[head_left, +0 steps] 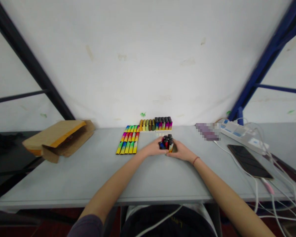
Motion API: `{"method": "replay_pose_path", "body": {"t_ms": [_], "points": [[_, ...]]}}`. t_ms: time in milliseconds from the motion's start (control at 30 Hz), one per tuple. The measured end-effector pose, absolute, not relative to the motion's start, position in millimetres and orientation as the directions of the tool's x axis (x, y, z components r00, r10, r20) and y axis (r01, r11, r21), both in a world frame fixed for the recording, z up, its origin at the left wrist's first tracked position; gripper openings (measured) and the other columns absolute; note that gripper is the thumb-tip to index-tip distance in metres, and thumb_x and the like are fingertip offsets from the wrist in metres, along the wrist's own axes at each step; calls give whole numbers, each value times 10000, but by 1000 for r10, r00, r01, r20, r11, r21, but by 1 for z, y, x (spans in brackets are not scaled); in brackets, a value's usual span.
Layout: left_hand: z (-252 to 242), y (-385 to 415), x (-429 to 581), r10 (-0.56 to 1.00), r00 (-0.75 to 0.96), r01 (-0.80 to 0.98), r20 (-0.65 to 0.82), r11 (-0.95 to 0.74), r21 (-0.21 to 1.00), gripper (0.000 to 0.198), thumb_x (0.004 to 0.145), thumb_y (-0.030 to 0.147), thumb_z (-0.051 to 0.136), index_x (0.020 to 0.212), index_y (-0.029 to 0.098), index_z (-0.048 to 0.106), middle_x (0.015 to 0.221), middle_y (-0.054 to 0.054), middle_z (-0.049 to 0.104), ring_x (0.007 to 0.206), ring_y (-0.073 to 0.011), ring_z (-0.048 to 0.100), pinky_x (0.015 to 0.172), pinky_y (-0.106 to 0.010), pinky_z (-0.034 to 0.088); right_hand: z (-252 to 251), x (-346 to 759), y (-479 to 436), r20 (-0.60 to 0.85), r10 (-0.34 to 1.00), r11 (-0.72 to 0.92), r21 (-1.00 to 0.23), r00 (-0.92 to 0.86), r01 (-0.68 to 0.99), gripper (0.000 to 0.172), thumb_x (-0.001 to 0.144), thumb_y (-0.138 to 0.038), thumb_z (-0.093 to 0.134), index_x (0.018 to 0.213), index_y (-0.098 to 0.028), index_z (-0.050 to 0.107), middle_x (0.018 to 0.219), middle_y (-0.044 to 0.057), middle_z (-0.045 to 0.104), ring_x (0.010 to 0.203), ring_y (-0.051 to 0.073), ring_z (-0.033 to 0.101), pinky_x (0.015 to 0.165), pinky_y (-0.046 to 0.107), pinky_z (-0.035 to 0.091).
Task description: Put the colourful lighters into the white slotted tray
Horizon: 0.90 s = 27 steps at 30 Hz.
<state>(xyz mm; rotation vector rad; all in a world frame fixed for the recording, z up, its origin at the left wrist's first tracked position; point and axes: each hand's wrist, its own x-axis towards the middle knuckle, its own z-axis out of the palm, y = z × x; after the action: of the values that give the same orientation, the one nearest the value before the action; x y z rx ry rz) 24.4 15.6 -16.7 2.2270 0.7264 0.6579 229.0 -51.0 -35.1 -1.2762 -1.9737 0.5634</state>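
Observation:
Between my two hands a small bunch of lighters (pixel 167 142) with dark tops stands mostly upright on the table. My left hand (pixel 155 147) is closed around the bunch's left side, and my right hand (pixel 182 150) around its right side. One dark blue lighter leans at the left of the bunch. Behind them, upright lighters with purple and blue bodies (pixel 163 123) stand packed in rows, beside yellow and dark gold ones (pixel 147 125). Left of my hands, several colourful lighters (pixel 127 147) lie flat in three rows.
On the left of the table (pixel 93 177) lies an open brown cardboard box (pixel 60 136). At the right are a dark phone (pixel 249 160), a white power strip (pixel 244 135), a blurred-out purple object (pixel 207 131) and loose white cables. A white wall (pixel 148 65) rises behind.

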Motion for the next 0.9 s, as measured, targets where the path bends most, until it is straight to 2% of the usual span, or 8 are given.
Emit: {"method": "replay_pose_path", "body": {"t_ms": [167,333,467,767,833,900], "points": [[-15,14,28,745,622,334,241,-531,779,305,793,342,635,1046,174,612,1006,-56,681,953,-213,631,920,-344,510,-38,230,-51,330,913,406,-697,-238,591,738,696,-397,832,1332,-149,553,1313,177,665,1201,352,621,1065,530,458],[-17,11,29,731,643,347,231,-546,763,469,736,378,710,1134,180,561,969,-42,697,890,-219,646,847,-340,513,-41,231,-48,332,913,408,-701,-239,584,686,702,-386,828,1296,-161,570,1288,161,681,1166,339,638,1050,531,471],[-22,10,33,765,609,369,210,-508,778,394,737,365,702,1055,172,574,921,-40,695,854,-215,640,811,-337,515,-44,232,-47,323,918,394,-689,-229,609,737,701,-401,828,1332,-146,546,1331,183,655,1200,347,620,1062,538,459],[-16,9,33,904,374,262,206,-317,912,355,802,339,674,1102,175,577,1145,-97,705,1065,-225,648,968,-359,511,-41,231,-51,312,920,390,-686,-235,614,743,721,-420,811,1359,-155,539,1309,174,664,1174,351,629,1049,540,468],[-10,17,25,953,252,197,169,-222,955,332,814,347,665,1086,173,587,1119,-95,715,1049,-215,660,939,-336,529,-40,230,-52,309,917,398,-688,-251,607,748,724,-444,809,1361,-157,541,1310,170,663,1184,352,625,1053,530,469],[1,33,7,987,135,107,91,-106,989,316,822,371,655,1058,170,594,1019,-84,732,948,-196,687,847,-306,562,-40,230,-53,297,921,390,-693,-253,607,760,726,-467,802,1362,-142,540,1305,181,661,1191,359,620,1058,531,465]]}}
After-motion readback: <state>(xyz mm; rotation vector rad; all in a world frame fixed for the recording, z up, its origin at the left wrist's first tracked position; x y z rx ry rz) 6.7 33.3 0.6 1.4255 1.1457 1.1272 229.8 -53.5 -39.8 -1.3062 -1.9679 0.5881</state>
